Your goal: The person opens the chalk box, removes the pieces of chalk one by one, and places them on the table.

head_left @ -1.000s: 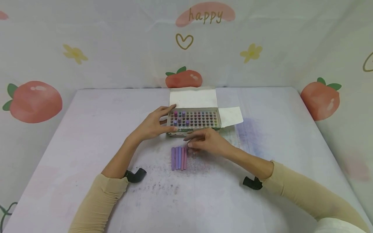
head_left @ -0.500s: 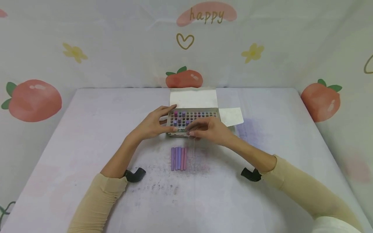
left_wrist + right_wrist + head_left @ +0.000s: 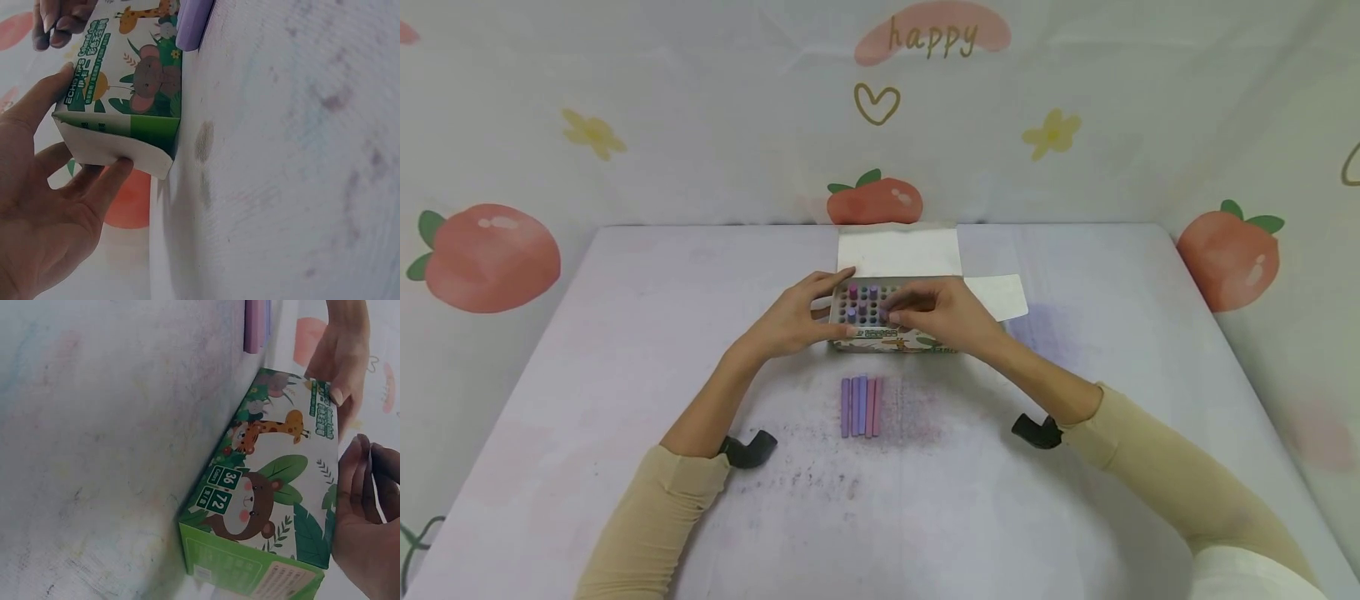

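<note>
An open chalk box (image 3: 880,340) with animal drawings stands at the middle of the table, its top full of holes. Several purple and pink chalk sticks (image 3: 852,315) poke up from the holes at its left. My left hand (image 3: 797,317) steadies that end, fingers at the back edge and thumb at the front; in the left wrist view, fingertips touch a folded end flap (image 3: 115,150). Above the holes, my right hand (image 3: 943,312) pinches the upper end of a purple chalk stick (image 3: 883,317) standing in the box. The holes farther right are hidden beneath this hand.
Several purple, blue and pink chalk sticks (image 3: 861,407) lie side by side on the table in front of the box. The white lid (image 3: 898,252) stands open behind, and a side flap (image 3: 997,297) sticks out right. Coloured dust marks the tablecloth (image 3: 820,483).
My right hand has moved from beside the row of chalk sticks up and forward over the box, its fingertips now at a standing purple stick. The left hand stays put.
</note>
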### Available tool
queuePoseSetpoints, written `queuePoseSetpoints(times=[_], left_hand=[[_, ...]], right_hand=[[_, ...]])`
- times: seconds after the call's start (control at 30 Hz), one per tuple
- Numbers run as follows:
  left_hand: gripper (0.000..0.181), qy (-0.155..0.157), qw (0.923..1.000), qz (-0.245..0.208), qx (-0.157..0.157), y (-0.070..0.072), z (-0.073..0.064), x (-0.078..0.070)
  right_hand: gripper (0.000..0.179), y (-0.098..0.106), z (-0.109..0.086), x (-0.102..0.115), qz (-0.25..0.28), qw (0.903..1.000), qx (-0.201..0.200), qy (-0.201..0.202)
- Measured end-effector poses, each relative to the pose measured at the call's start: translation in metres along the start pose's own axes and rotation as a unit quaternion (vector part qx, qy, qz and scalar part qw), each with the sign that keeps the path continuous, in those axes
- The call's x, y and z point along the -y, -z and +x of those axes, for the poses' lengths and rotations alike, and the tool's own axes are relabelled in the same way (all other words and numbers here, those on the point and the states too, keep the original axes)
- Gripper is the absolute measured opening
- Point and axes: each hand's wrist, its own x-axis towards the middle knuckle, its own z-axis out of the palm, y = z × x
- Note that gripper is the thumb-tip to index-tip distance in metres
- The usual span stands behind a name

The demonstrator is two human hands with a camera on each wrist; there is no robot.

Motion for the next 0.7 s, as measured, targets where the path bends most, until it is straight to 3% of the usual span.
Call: queuePoseSetpoints(times=[0.37, 0.7], left_hand=[[0.089, -0.001, 1.0, -0.01, 0.0, -0.002, 0.0, 0.0], [0.09, -0.005, 1.0, -0.008, -0.003, -0.001, -0.001, 0.001]], right_hand=[[0.017, -0.001, 0.011, -0.008, -0.065, 0.9978, -0.013, -0.002], [0.022, -0.001, 0.017, -0.007, -0.101, 0.9934, 0.025, -0.049]])
